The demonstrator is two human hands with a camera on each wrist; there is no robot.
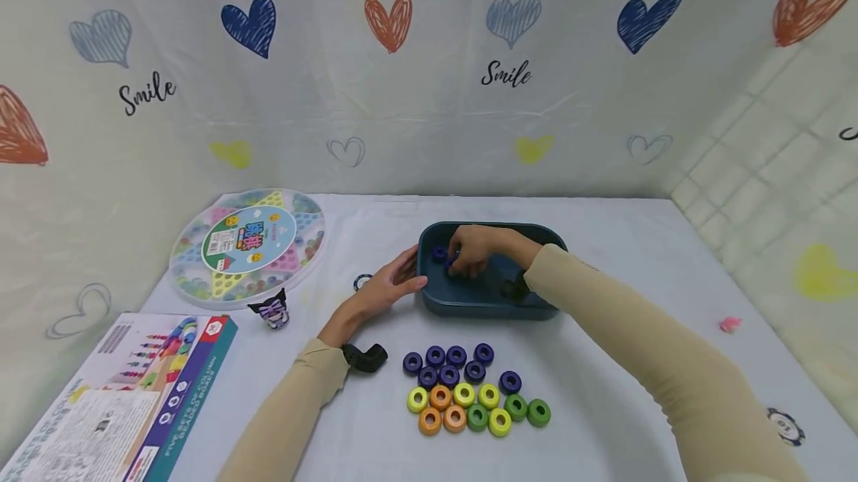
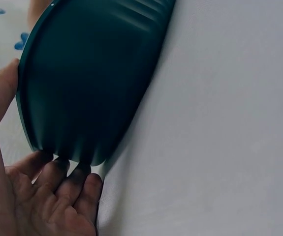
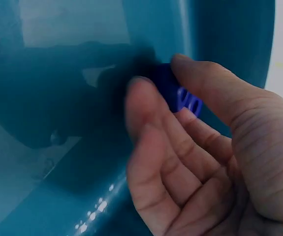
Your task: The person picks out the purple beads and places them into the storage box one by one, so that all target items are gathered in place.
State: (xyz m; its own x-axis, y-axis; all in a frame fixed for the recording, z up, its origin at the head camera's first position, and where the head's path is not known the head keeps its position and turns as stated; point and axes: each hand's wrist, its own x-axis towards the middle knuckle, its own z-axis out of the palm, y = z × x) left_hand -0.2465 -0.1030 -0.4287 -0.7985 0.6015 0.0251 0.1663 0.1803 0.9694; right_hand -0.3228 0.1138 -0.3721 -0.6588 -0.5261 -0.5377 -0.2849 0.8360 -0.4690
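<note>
A dark teal tub (image 1: 492,310) stands on the white-covered table. My left hand (image 1: 385,290) holds its left end, with the thumb on the rim and the fingertips against the outer wall in the left wrist view. Inside the tub, my right hand (image 1: 477,245) pinches a purple ring bead (image 3: 169,88) between thumb and fingers, which partly hide it. Another purple bead (image 1: 439,254) lies beside it at the tub's left. In front of the tub sit several purple beads (image 1: 435,356), yellow beads (image 1: 464,394), orange beads (image 1: 430,421) and green beads (image 1: 516,407).
A round game board (image 1: 308,258) lies at the back left. Below it stand a small dark cartoon figure (image 1: 273,311) and a printed box (image 1: 134,392). A small pink object (image 1: 730,324) is near the right edge. A heart-printed cloth hangs behind the table.
</note>
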